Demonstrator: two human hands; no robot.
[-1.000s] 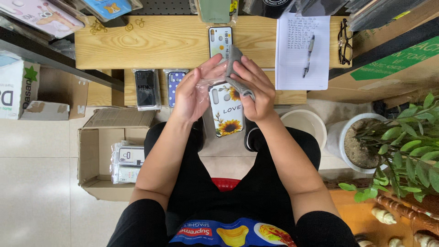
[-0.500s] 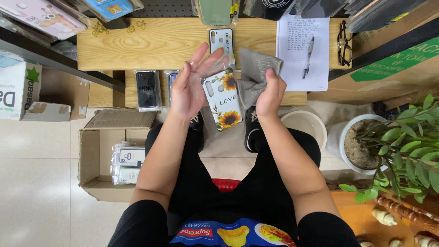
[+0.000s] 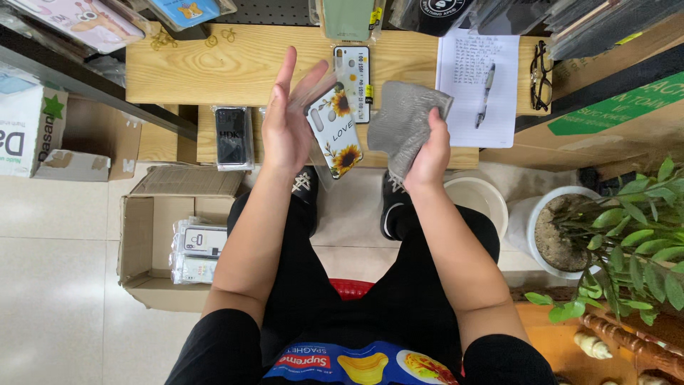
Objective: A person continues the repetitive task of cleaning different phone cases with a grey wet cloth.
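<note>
My left hand (image 3: 283, 121) holds a white phone case with sunflowers (image 3: 335, 132), tilted, inside a clear plastic sleeve (image 3: 311, 85); the fingers point up. My right hand (image 3: 429, 153) grips a grey cloth (image 3: 405, 121), held just right of the case and apart from it. Both hands hover above the front edge of a wooden table (image 3: 235, 64). Another packaged phone case (image 3: 353, 82) lies on the table behind the sunflower case.
A dark phone case (image 3: 233, 137) lies on the table's lower shelf. A sheet of paper with a pen (image 3: 479, 85) and glasses (image 3: 540, 75) lie at right. An open cardboard box (image 3: 153, 242) with packaged cases stands at left. A white bucket (image 3: 479, 199) and potted plant (image 3: 613, 235) stand at right.
My hands have moved apart. The cloth has come off the sunflower case and shifted right, while my left hand has lifted the case and tilted it.
</note>
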